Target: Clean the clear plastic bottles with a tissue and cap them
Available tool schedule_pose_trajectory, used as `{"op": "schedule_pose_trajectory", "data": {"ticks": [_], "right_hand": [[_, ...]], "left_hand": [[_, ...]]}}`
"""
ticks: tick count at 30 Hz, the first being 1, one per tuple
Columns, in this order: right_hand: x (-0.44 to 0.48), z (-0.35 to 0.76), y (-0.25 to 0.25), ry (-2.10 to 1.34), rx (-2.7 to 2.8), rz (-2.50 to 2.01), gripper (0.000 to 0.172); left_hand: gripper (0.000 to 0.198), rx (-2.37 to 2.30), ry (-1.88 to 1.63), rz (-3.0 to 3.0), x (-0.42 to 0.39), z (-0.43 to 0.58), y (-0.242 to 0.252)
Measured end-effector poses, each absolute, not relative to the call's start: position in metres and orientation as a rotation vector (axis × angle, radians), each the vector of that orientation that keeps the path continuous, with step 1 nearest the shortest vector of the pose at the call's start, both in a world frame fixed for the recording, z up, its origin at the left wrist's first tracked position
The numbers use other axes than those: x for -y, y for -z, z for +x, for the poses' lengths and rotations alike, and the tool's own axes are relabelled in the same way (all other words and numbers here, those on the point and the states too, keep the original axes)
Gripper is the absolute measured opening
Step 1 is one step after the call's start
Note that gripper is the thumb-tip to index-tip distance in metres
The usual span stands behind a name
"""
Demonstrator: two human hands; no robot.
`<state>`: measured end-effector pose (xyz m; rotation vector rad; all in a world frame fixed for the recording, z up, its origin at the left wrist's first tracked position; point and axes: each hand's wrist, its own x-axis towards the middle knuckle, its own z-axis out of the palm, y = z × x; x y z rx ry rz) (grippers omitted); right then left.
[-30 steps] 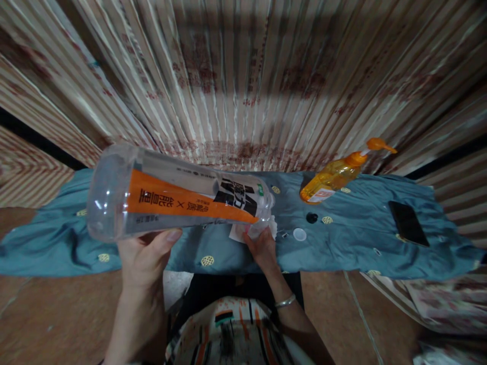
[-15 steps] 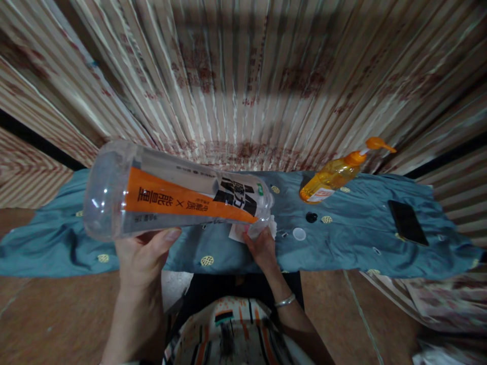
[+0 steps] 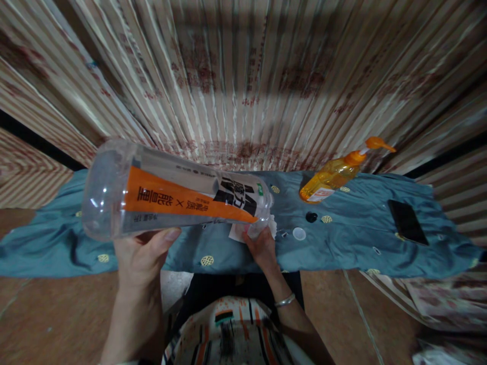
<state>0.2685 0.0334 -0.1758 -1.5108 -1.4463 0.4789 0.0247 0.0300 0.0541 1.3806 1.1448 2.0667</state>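
Note:
A large clear plastic bottle with an orange and black label lies sideways in the air, its base to the left and its neck to the right. My left hand grips it from below near the base, thumb along the near side. Under the neck, my right hand has its fingers closed on a white tissue. The tissue is partly hidden behind the bottle neck and the fingers, and whether it touches the neck I cannot tell.
On the blue cloth to the right are an orange pump bottle, a small black cap, a clear round disc and a black phone. A striped curtain hangs right behind the cloth.
Almost nothing differs. The base end of the bottle has shifted very slightly left with my left hand; my right hand and the tissue look the same.

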Motion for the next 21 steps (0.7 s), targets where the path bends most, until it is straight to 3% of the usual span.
{"op": "schedule_pose_trajectory", "data": {"ticks": [6,21], "right_hand": [[-0.0335,0.2689,0.1779,-0.460,1.453,-1.518,0.068],[-0.0333,0.2688,0.1749,-0.506,1.443,-1.523,0.064]], "left_hand": [[0.059,-1.164,-2.052,1.381,-0.0292,0.0264,-0.0546],[0.043,-1.169,-2.048,1.497,-0.0334,0.0257,-0.0581]]}}
